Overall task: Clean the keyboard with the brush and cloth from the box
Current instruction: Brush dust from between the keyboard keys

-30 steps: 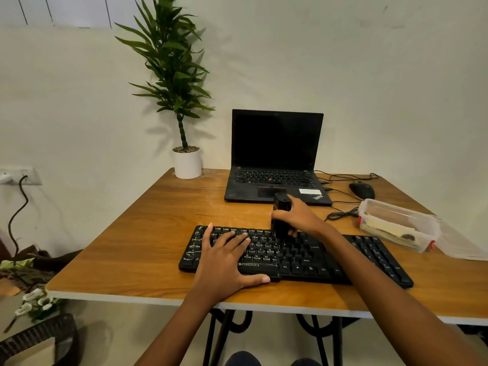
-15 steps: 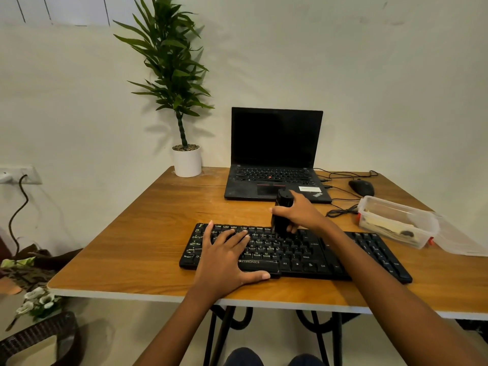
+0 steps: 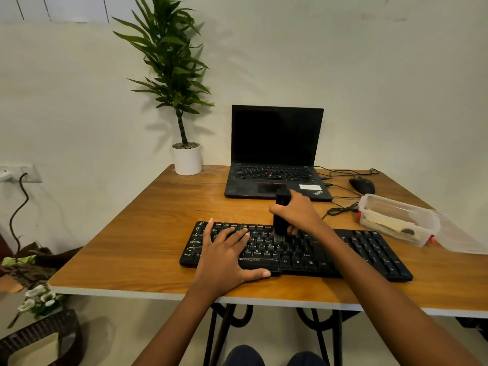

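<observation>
Head view, right hand gripping brush upright on keyboard, left hand flat beside it.

The right hand hid the middle of the brush. The left hand covered many keys of the keyboard. Things inside the box were too blurry to name. The worktop was cut off on its right side.

You've got an open black laptop at the back of the wooden table, potted plant left of it, mouse and cables on the right.
</observation>
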A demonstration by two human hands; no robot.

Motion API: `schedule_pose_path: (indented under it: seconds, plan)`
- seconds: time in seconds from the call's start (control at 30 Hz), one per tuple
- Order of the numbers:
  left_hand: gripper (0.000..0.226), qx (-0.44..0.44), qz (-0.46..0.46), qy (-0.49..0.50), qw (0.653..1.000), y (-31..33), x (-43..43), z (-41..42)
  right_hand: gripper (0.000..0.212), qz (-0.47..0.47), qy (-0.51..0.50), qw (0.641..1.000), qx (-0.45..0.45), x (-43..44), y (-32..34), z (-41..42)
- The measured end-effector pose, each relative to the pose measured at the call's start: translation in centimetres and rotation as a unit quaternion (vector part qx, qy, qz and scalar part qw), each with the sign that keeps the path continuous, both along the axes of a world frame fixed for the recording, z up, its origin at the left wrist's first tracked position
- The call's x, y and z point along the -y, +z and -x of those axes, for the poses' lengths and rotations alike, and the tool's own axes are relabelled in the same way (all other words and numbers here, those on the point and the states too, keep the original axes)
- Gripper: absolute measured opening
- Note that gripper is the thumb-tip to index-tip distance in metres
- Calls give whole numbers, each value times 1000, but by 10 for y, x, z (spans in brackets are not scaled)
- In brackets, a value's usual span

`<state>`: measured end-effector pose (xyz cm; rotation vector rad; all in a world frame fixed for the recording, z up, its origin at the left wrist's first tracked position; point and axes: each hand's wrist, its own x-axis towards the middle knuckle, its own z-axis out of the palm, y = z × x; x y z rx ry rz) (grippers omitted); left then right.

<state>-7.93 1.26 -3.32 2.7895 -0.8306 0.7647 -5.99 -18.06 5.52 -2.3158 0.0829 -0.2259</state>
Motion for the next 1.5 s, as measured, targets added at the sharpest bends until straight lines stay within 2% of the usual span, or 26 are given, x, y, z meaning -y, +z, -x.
schedule_pose_path:
  seconds: [0.07,0.17,0.27,0.4,0.5,0.6,0.73,0.83,0.9,0.97,1.07,1.13,1.2,1.3,1.37,1.43,1.5]
  plan:
    - [96,2,0,0,1000,0,0,0,31,-2,-32,999,20,-3,-2,2]
    - [96,1,1,1,1000,0,0,0,29,-11,-3,1000,4,-6,-5,7]
    - [96,-3,-1,1,1000,0,1,0,31,14,-33,998,42,-5,-6,10]
    - [96,-9,0,4,1000,1,0,0,29,-21,17,1000,9,-1,-4,11]
    - [97,-10,0,3,1000,0,0,0,29,1,-15,999,41,0,-4,10]
    - [97,-9,2,3,1000,0,0,0,29,-33,25,999,22,0,-8,11]
    - [97,-12,2,-1,1000,-1,0,1,29,-31,-30,998,45,2,-9,11]
    - [97,-9,2,1,1000,1,0,1,26,-51,19,998,33,2,-12,12]
    - [97,-9,0,1,1000,2,0,1,26,-63,10,998,21,3,-10,14]
    - [97,-10,0,0,1000,2,0,1,27,-49,-5,998,47,4,-8,15]
    - [97,-15,-1,1,1000,2,0,1,25,-49,40,997,34,3,-10,17]
    - [98,-21,0,2,1000,2,0,2,23,-62,24,998,16,5,-9,16]
    - [99,-25,1,0,1000,2,0,2,22,-58,12,997,44,6,-9,18]
    - [99,-26,1,0,1000,3,0,2,16,-67,68,995,26,4,-11,20]
    - [98,-28,-1,0,1000,3,0,2,18,-56,59,997,18,3,-11,20]
    - [98,-28,-4,0,1000,3,0,2,21,-25,40,997,54,0,-10,17]
    - [99,-30,-3,0,1000,4,0,3,19,-20,72,996,51,-3,-8,18]
